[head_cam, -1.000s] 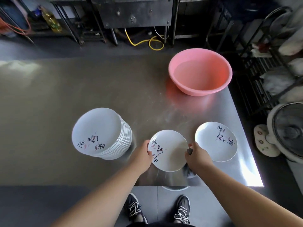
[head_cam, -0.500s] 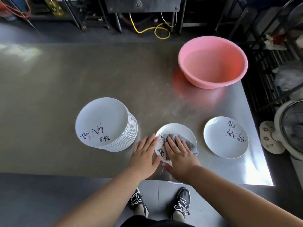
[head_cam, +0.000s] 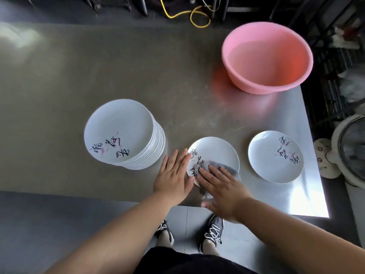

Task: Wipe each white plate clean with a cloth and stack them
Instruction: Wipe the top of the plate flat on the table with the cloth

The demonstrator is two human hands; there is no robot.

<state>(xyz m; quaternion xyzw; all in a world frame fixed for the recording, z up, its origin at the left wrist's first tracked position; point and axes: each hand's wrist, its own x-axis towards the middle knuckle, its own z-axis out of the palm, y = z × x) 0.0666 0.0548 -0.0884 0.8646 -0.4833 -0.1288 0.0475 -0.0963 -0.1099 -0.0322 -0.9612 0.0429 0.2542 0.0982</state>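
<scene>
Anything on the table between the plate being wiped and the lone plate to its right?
Nothing visible. Bare steel table lies between the middle plate and the single plate. The right hand presses the grey cloth on the middle plate; the left hand lies flat at its left rim.

Bare steel table [head_cam: 98, 76] beyond plate stack [head_cam: 126, 135]; pink basin [head_cam: 266, 58] far right.

Bare forearms and hands, left hand [head_cam: 173, 179] and right hand [head_cam: 222, 189], without sleeves, rings or watch; dark garment [head_cam: 189, 262] at the waist; dark sneakers [head_cam: 213, 231] with white laces; bare ankles above low collars.
</scene>
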